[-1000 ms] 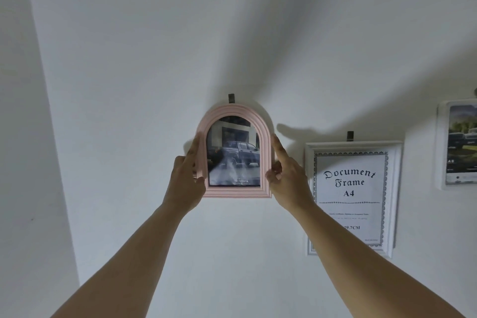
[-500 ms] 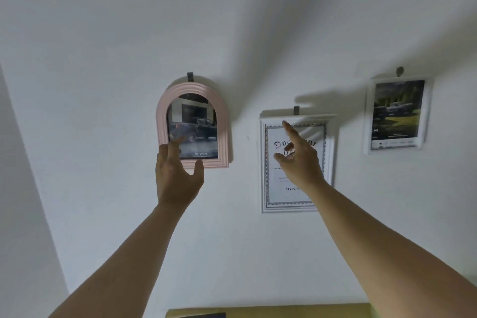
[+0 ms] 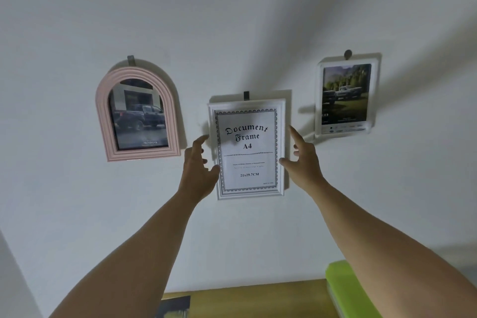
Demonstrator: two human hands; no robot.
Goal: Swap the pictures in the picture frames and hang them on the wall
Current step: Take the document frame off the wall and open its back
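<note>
Three frames hang on the white wall from small hooks. A pink arched frame (image 3: 138,113) with a dark pickup truck picture hangs at the left. A white rectangular frame (image 3: 249,148) holding a "Document Frame A4" sheet hangs in the middle. A smaller white frame (image 3: 346,97) with a picture of trucks on grass hangs at the right. My left hand (image 3: 198,170) is open at the middle frame's left edge, thumb near its border. My right hand (image 3: 302,159) is open at its right edge, fingers spread. Neither hand grips anything.
A wooden tabletop (image 3: 258,297) shows at the bottom edge, with a dark printed picture (image 3: 173,307) lying on it. A lime-green box or tray (image 3: 346,286) sits at the table's right end, partly behind my right forearm.
Both hands let go of the pink arched frame, which stays hanging, and moved right to either side of the white document frame. The view shifted right and down.
</note>
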